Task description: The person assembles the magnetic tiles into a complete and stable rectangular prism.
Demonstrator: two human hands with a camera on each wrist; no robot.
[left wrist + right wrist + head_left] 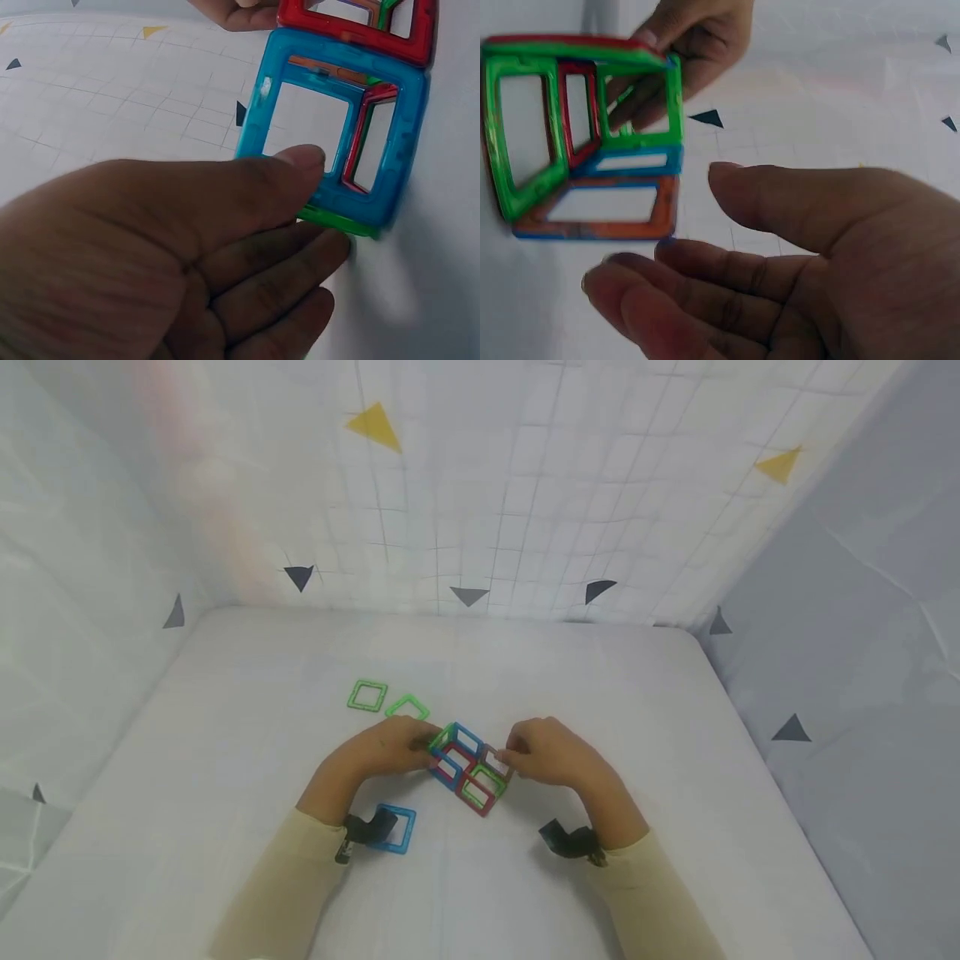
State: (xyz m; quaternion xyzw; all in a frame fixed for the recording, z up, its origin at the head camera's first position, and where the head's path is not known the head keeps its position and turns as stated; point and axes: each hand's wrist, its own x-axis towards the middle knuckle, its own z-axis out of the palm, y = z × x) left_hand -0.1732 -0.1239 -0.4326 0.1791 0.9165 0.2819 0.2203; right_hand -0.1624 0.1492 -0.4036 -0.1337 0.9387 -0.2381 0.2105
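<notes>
A joined structure of square magnetic tiles [462, 766] stands on the table, its see-through frames coloured red, blue, green and orange-brown. At its left end my left hand [390, 746] pinches it: the thumb lies on a blue tile [409, 142], the fingers by a green tile [341, 222]. My right hand [551, 752] is at the other end, beside the orange tile [664, 210]. In the right wrist view its thumb and fingers are spread apart with nothing between them. Whether a fingertip touches the orange tile's lower corner I cannot tell.
Two loose green square tiles, one [367, 682] farther off and one [408, 698] just beyond my left hand, lie on the white table [637, 685]. A loose blue tile [408, 833] lies by the left wrist, partly hidden by the black wrist camera [369, 827].
</notes>
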